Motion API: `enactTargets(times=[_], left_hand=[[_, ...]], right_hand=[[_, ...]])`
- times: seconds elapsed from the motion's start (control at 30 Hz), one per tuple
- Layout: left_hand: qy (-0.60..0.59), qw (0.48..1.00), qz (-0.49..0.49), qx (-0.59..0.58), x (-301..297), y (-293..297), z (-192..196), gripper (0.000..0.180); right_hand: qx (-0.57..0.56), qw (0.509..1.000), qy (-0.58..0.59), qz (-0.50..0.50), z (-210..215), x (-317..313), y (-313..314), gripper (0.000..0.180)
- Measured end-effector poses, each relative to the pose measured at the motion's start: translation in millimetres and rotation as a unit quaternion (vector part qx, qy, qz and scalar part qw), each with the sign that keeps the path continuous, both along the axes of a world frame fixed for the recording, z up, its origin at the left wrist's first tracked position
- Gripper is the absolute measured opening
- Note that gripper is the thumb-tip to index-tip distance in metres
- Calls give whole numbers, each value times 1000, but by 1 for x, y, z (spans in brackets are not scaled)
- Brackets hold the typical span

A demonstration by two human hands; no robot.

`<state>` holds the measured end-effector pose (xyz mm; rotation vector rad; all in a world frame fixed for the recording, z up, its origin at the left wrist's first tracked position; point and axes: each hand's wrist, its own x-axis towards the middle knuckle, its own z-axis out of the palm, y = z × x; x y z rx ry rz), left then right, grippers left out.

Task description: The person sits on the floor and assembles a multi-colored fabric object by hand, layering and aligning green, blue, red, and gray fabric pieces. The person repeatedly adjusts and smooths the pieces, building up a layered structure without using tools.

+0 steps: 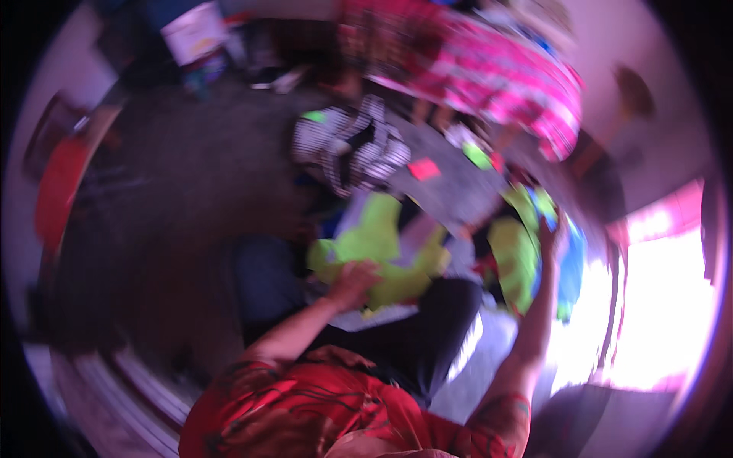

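garment (374, 237) of lime, grey and dark panels lies rumpled just beyond the person's bent legs (439, 320). the left hand (356, 282) rests palm-down on the garment's near edge, perhaps to steady the loose fabric, but blur hides the fingers, so i cannot tell whether that grip pinches a fold. the right hand (551, 237) reaches out to the right of the garment, at a lime, black and blue bundle (513, 256); i cannot tell whether its grip is spread or pinching. the bundle lies beside the garment, probably so that both are within arm's reach. just beyond the garment is a heaped black-and-white striped cloth (391, 149), and beyond it to the right a flat red piece (424, 169). well past the garment, a pink cloth (504, 72) drapes down, apart from the hands
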<state>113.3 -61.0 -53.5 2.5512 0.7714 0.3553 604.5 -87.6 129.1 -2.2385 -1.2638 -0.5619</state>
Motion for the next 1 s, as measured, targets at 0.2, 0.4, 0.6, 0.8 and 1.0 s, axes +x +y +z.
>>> enactTargets(times=[0.2,0.4,0.6,0.8,1.0], left_hand=[[-9,1000,-14,-10,-31,-17,38,64],[20,999,-15,-31,-39,-20,53,63],[19,999,-16,-28,-40,-22,56,63],[12,1000,-15,-18,-40,-20,58,62],[18,1000,-12,-21,-49,-32,60,61]], right_hand=[[-162,985,8,-62,39,0,-17,53],[-134,990,-8,-49,41,-8,-11,28],[-146,984,-56,-84,37,-10,-7,28],[-136,986,-44,-91,47,-15,-7,30],[-85,992,-21,-88,62,-23,-14,32]])
